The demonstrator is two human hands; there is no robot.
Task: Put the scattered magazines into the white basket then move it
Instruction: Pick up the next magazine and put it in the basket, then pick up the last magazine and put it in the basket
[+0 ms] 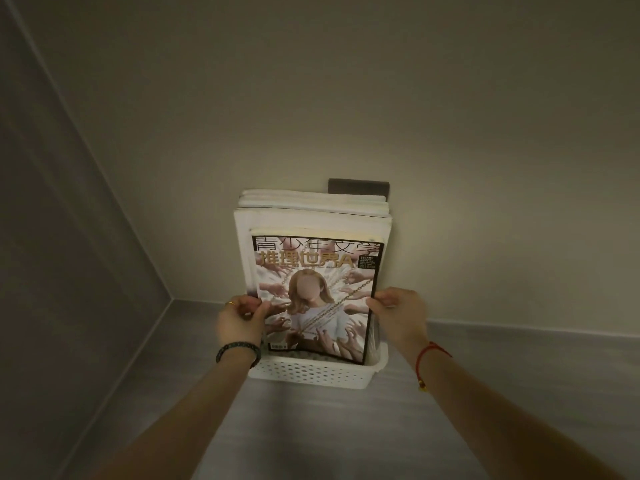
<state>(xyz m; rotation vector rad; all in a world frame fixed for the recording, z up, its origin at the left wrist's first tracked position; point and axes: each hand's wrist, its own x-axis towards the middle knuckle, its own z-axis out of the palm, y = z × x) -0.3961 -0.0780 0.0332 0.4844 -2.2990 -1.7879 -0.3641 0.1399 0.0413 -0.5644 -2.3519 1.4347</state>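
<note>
A white perforated basket [311,374] stands on the grey floor against the wall. Several magazines [311,216] stand upright in it, leaning on the wall. The front magazine [315,271] has a dark cover with a figure in white, chains and many reaching hands. My left hand [240,320] pinches that magazine's left edge, and my right hand [398,313] pinches its right edge. The magazine's lower end sits inside the basket. The basket's back wall is hidden by the stack.
A dark grey plate [358,186] is fixed to the cream wall [346,98] just behind the top of the stack. A grey side wall [69,237] meets it in a corner at the left. Grey floor [485,375] spreads right and toward me.
</note>
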